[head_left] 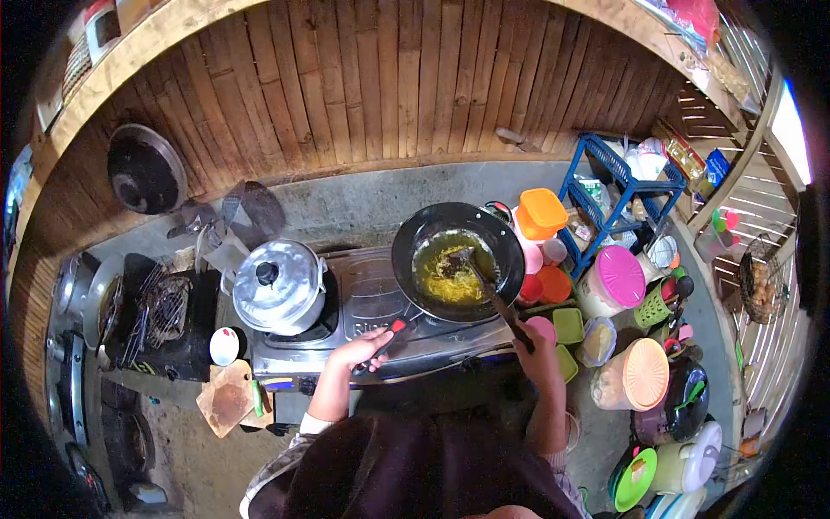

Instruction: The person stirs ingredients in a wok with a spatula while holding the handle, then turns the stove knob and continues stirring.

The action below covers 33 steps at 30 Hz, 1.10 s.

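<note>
A black wok (415, 229) sits on the right side of a metal gas stove (359, 281), with oil and shredded yellow food (454, 281) in it. My left hand (361, 350) is wrapped round the wok's black and red handle (391, 339). In my right hand (540, 350) is the handle of a dark spatula (494, 298), whose blade rests among the food in the wok. A lidded silver pot (278, 285) stands on the stove's left side.
Left of the stove are a grill rack (166, 307), a small white bowl (224, 346) and a cutting board (226, 398) with a green-handled knife (257, 398). To the right stand an orange container (541, 214), a pink-lidded tub (618, 277) and a blue rack (618, 169).
</note>
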Each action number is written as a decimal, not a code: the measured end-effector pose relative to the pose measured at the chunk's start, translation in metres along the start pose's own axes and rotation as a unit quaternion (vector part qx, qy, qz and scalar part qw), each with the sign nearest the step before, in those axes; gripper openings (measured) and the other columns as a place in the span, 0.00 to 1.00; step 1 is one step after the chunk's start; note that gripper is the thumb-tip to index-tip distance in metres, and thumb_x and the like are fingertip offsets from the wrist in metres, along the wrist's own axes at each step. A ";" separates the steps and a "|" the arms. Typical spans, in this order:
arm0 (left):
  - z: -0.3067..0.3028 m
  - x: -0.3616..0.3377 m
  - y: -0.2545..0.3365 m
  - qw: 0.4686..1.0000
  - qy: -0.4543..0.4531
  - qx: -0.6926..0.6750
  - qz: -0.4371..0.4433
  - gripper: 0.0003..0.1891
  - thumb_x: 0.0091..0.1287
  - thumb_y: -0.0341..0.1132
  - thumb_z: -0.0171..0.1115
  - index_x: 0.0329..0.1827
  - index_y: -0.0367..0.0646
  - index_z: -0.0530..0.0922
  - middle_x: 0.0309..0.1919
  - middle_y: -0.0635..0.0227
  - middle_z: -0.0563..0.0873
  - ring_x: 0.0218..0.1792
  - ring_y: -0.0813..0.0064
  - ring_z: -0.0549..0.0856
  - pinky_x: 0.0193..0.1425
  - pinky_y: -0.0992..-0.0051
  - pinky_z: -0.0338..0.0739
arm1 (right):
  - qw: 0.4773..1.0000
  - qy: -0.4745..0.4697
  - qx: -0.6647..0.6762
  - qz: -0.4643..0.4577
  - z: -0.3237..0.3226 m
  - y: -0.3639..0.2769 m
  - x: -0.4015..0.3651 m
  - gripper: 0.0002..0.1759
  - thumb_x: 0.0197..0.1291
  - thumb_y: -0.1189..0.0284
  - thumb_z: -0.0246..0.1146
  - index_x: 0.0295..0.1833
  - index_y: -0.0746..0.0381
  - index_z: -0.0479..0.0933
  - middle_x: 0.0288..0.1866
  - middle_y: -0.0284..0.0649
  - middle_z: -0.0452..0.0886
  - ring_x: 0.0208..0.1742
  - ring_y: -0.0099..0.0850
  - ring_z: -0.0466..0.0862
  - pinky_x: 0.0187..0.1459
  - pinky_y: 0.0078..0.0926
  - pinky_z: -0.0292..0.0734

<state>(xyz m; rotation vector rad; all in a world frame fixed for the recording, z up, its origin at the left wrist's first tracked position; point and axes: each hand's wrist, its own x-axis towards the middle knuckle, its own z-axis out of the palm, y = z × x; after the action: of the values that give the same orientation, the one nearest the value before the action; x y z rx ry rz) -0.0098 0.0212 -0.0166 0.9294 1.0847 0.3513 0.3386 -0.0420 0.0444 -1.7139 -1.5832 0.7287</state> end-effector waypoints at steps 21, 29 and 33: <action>0.019 0.005 0.003 0.998 0.059 0.021 -0.004 0.16 0.72 0.51 0.42 0.52 0.52 0.67 0.15 0.77 0.67 0.13 0.86 0.66 0.14 0.83 0.61 | 0.983 -0.078 -0.072 -0.153 -0.054 0.033 0.013 0.20 0.52 0.66 0.63 0.52 0.56 0.77 0.41 0.51 0.81 0.46 0.47 0.80 0.53 0.39 0.72; 0.031 -0.003 0.011 0.997 0.064 0.038 -0.002 0.13 0.73 0.51 0.40 0.44 0.54 0.66 0.14 0.76 0.68 0.12 0.87 0.65 0.13 0.84 0.58 | 0.973 -0.084 -0.070 -0.201 -0.105 0.015 -0.014 0.18 0.52 0.68 0.62 0.50 0.58 0.78 0.43 0.50 0.81 0.45 0.46 0.81 0.49 0.36 0.75; 0.032 -0.004 0.011 0.996 0.068 0.051 0.015 0.14 0.73 0.51 0.40 0.39 0.52 0.65 0.14 0.76 0.68 0.12 0.87 0.65 0.13 0.84 0.58 | 0.974 -0.081 -0.127 -0.169 -0.122 -0.003 -0.021 0.18 0.52 0.70 0.63 0.51 0.61 0.78 0.41 0.52 0.81 0.41 0.44 0.82 0.44 0.32 0.75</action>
<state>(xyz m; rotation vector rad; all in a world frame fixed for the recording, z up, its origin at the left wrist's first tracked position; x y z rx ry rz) 0.0183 0.0100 -0.0003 1.0246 1.2225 0.3907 0.4307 -0.0763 0.1203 -1.5267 -2.0925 0.5232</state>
